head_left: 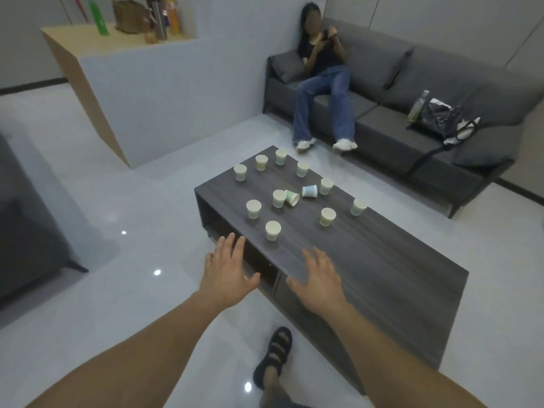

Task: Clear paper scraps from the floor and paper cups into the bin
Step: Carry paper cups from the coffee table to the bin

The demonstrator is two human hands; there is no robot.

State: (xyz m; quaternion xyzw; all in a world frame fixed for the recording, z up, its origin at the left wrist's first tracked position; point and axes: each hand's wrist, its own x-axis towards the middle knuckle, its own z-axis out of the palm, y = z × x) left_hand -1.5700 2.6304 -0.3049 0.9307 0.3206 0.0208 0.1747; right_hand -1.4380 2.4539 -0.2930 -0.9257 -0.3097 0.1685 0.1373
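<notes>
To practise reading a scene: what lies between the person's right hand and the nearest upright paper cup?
Nothing; the head view shows only bare table top between the right hand and that paper cup.

Left hand [228, 269] and right hand [319, 279] hover, fingers spread, at a dark table [382, 275]. Paper cups [273, 230] dot it at twelve o'clock.

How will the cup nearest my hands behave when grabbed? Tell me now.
The nearest cup looks like thin paper: probably light, easily crushed. Its base is narrower than its rim, so a nudge may tip it, like the two tipped cups beyond.
</notes>
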